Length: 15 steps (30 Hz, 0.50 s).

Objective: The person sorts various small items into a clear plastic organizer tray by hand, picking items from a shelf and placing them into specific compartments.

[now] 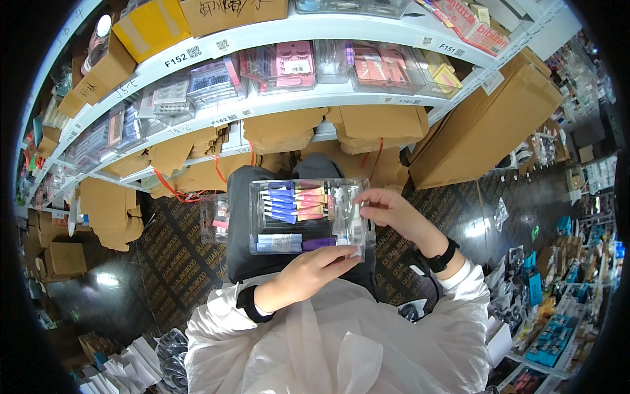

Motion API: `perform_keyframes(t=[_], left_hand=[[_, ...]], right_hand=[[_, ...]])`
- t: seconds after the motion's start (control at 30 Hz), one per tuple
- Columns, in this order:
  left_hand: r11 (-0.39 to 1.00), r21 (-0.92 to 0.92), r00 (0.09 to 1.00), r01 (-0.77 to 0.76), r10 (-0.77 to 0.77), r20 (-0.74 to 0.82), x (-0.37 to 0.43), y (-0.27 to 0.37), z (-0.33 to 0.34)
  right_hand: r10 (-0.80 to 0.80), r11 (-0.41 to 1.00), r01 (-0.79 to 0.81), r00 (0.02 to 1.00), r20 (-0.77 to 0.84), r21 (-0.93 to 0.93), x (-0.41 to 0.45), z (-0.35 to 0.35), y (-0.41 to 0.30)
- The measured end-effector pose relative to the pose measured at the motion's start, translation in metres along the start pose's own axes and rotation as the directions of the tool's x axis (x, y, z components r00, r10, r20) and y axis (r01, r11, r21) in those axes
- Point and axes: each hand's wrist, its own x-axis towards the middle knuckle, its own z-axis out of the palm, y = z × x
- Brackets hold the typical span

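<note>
A clear plastic tray [255, 202] rests on my lap. Blue tubes [280, 206] and pink-and-gold tubes [311, 203] lie in rows in its far part. Closer to me in the tray are light-blue boxes [279, 243] and a purple item [317, 244]. Along the tray's right side stands a clear packet [355, 229] with a white nozzled bottle or tube in it. My right hand [389, 211] pinches its far end between thumb and fingers. At its near end are the fingertips of my left hand [315, 273], which partly hide the tray's near rim.
A white shelf rack [315, 98] with plastic bins of eyelash packs [295, 66] stands ahead. Under it are stacks of flattened cardboard [285, 129]. A large carton [487, 123] leans at the right. Left of my legs is another clear tray [214, 216].
</note>
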Motion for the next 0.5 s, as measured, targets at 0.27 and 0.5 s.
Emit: perform_keyframes(t=[0.27,0.5], left_hand=[[0.944,0.107,0.95,0.311,-0.307,-0.056,-0.025,-0.021,-0.003],[0.889,0.176,0.905,0.423,-0.423,-0.037,-0.046,-0.04,-0.002]], right_hand=[[-0.196,0.933,0.125,0.963,-0.185,-0.337,0.017,-0.05,0.05],[-0.253,0.738,0.045,0.944,-0.214,-0.674,0.012,-0.014,0.051]])
